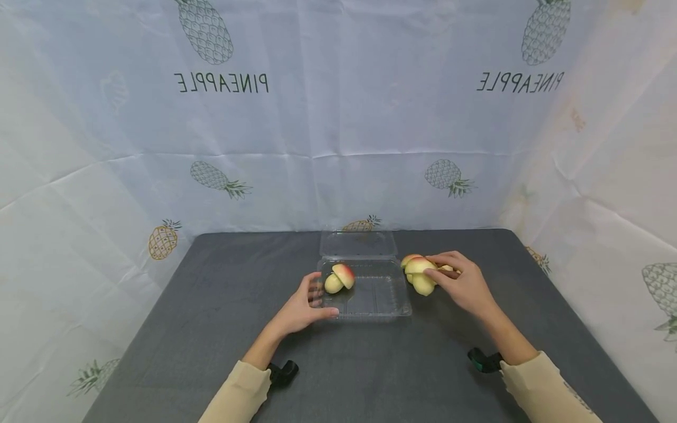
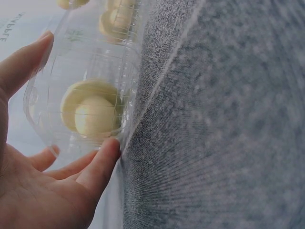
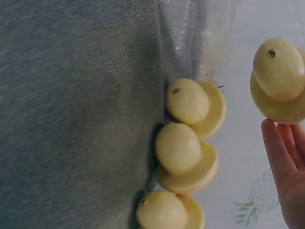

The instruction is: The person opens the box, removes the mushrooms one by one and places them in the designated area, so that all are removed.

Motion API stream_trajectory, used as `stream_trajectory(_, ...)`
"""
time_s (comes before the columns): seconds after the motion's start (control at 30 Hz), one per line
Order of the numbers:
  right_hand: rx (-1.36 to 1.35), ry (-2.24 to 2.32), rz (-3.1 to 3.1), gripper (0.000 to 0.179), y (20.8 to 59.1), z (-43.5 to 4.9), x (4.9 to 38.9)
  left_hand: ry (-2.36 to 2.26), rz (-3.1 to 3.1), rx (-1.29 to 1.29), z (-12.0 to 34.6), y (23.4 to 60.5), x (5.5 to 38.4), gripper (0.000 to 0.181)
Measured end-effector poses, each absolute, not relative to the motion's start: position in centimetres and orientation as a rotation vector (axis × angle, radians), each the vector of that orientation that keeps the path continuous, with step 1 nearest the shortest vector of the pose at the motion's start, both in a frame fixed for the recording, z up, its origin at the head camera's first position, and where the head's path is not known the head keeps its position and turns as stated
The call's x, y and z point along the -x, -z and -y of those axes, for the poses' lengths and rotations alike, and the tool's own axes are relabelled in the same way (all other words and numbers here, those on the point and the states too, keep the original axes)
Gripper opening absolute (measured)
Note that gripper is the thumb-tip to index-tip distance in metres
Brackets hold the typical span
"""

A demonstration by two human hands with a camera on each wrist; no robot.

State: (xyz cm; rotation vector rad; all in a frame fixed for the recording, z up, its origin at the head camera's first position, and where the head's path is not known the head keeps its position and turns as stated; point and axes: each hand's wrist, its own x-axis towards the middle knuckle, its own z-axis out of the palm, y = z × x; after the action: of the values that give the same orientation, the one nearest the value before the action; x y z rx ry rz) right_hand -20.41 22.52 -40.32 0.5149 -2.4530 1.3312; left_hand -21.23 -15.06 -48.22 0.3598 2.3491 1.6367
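A clear plastic clamshell container (image 1: 372,296) stands on the table with its lid (image 1: 358,244) folded back. Inside, on the left, lies a toy mushroom (image 1: 344,275) with a red and yellow cap; it shows through the clear wall in the left wrist view. My left hand (image 1: 302,305) holds the container's left side, thumb at the near rim and fingers along the side wall. To the right of the container, my right hand (image 1: 465,285) pinches another mushroom (image 3: 279,71) by its cap, raised above several similar mushrooms (image 3: 178,148) on the table.
A dark grey cloth covers the table (image 1: 349,370). Close behind it hangs a white curtain (image 1: 338,117) printed with pineapples, which also encloses both sides. The mushrooms on the table sit in a row right beside the container's right wall.
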Motion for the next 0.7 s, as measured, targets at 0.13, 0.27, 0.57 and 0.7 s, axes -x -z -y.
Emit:
stream_trajectory(0.13,-0.500,-1.278,2.471,0.027,40.7,-23.1,20.3,-1.648,-2.347,-0.352,15.1,48.3,21.2,0.105)
stream_trajectory(0.27,-0.461,-1.276,2.501,0.030,42.8,-24.3,21.2,-1.653,-2.345,-0.352,15.0,48.3,21.2,0.104)
stream_trajectory(0.57,-0.448,-1.292,2.545,0.029,45.4,-25.7,21.7,-1.652,-2.341,-0.342,15.0,48.1,21.1,0.103)
stream_trajectory(0.7,-0.459,-1.255,2.563,0.028,46.1,-25.9,22.1,-1.655,-2.340,-0.346,15.0,48.1,21.1,0.104)
